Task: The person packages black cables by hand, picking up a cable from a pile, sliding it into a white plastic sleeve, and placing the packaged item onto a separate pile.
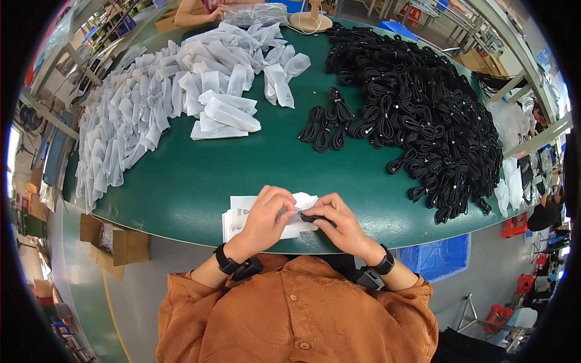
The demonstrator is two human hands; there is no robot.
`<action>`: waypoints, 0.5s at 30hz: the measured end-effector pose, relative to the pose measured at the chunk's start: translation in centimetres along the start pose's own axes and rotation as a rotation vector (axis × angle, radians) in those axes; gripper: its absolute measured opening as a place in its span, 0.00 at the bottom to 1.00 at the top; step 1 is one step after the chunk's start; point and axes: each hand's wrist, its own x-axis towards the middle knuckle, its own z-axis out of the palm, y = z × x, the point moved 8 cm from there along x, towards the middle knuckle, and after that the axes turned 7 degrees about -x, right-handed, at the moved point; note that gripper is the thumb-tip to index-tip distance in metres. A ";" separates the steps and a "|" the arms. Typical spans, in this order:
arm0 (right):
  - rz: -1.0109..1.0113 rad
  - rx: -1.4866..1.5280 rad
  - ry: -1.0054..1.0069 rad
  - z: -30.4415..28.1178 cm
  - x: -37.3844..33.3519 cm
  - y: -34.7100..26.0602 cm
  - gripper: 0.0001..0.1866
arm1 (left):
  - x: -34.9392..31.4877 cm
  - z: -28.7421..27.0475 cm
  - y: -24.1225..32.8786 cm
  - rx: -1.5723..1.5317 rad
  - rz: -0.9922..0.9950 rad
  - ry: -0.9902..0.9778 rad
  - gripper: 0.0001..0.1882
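Note:
My right hand (340, 222) pinches a small coiled black cable (312, 218) near the front edge of the green table. Close beside it, my left hand (268, 213) has its fingers drawn together at the cable's end; what they grip is too small to make out. Beneath both hands lies a short stack of flat white bags (237, 207) with dark print. Farther off, a few filled white bags (229, 116) lie next to a wide heap of white bags (142, 100). Several coiled black cables (327, 124) lie apart from a large pile of black cables (417, 103) on the right.
A person's arm (189, 15) rests at the far edge by a clear plastic bundle (257, 13). Near it stands a round wooden stand (310, 23). On the floor are an open cardboard box (130, 247) at left and a blue bin (439, 254) at right.

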 end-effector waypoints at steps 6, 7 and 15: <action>-0.270 -0.073 0.065 -0.9 1.5 -3.3 0.16 | 1.5 -1.9 -1.5 -0.208 -0.218 0.037 0.06; -0.320 -0.103 0.089 -1.2 1.7 -3.9 0.15 | 1.6 -1.9 -1.6 -0.207 -0.217 0.037 0.06; -0.205 -0.213 0.387 -4.6 2.3 -2.9 0.15 | 3.9 -4.4 -2.3 -0.819 -0.357 0.101 0.06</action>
